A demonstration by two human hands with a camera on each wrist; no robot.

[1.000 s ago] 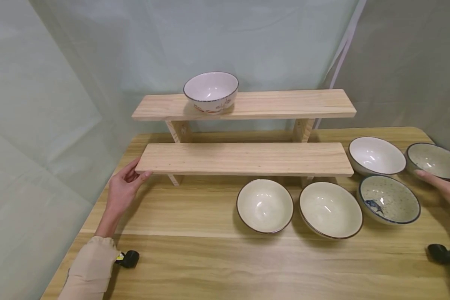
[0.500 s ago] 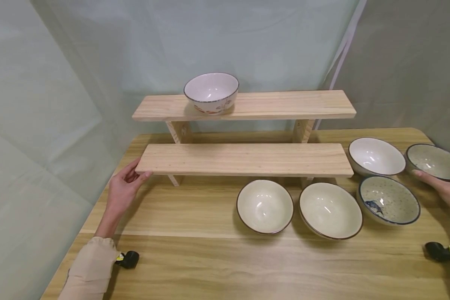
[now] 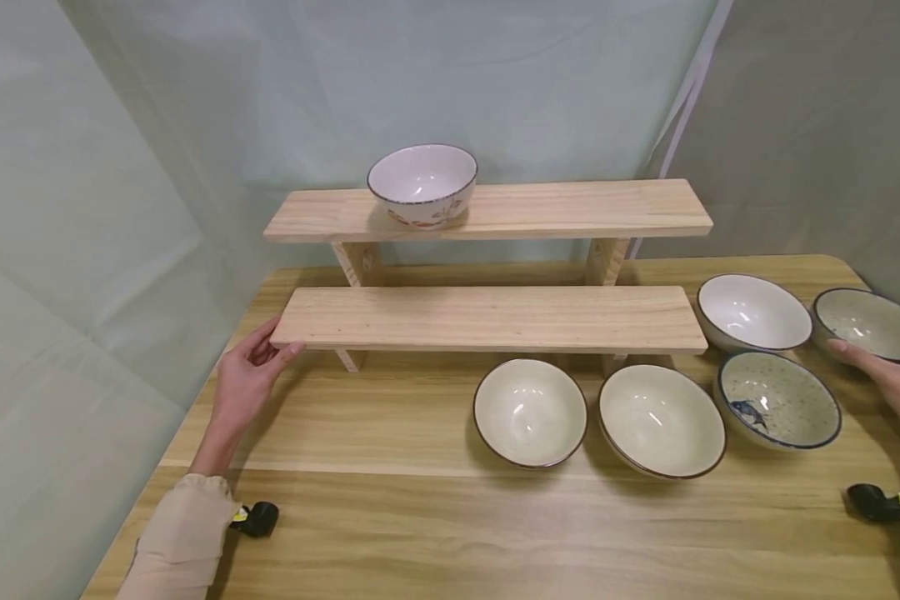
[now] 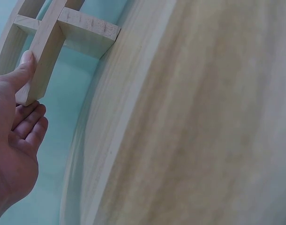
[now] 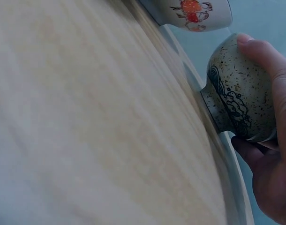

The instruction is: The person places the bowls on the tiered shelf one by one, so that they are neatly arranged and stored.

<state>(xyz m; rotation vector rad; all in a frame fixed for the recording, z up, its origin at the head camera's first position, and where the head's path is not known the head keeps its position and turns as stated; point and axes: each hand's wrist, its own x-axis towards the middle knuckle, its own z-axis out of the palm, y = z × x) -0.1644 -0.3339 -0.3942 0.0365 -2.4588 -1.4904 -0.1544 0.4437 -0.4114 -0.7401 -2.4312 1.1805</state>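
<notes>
1. Holds a speckled rice bowl (image 5: pixel 239 89) in the right hand (image 3: pixel 898 379) at the far right of the wooden table (image 3: pixel 435 533), thumb at the near rim, fingers curled round the opposite side; cannot tell how firmly, with some fingertips hidden.
2. Pinches the left end of the lower shelf board (image 3: pixel 487 317) in the left hand (image 3: pixel 243 379), thumb at the front edge, fingers bent at the end.
3. Could lose the speckled rice bowl through a slip on smooth glaze, and perhaps chip it.
4. Could knock the plain-looking white bowl (image 3: pixel 753 310) or the blue-fish bowl (image 3: pixel 783 400) by a low sweep leftward, given such close crowding.
5. Could shift or tilt the two-tier stand (image 3: pixel 605 260) by pulling or pressing at that overhanging end, perhaps sliding the flower-patterned bowl (image 3: pixel 423 179) off the upper shelf board (image 3: pixel 585 208).
6. Also around: two brown-rimmed cream bowls (image 3: pixel 530 414) (image 3: pixel 662 421) side by side before the lower shelf board; pale backdrop fabric (image 3: pixel 495 83) behind.
7. In the way: white and blue-fish bowls, between the held bowl and the boards; a black piece with a yellow label (image 3: pixel 873 502) near the right wrist, possibly able to catch a rim.
</notes>
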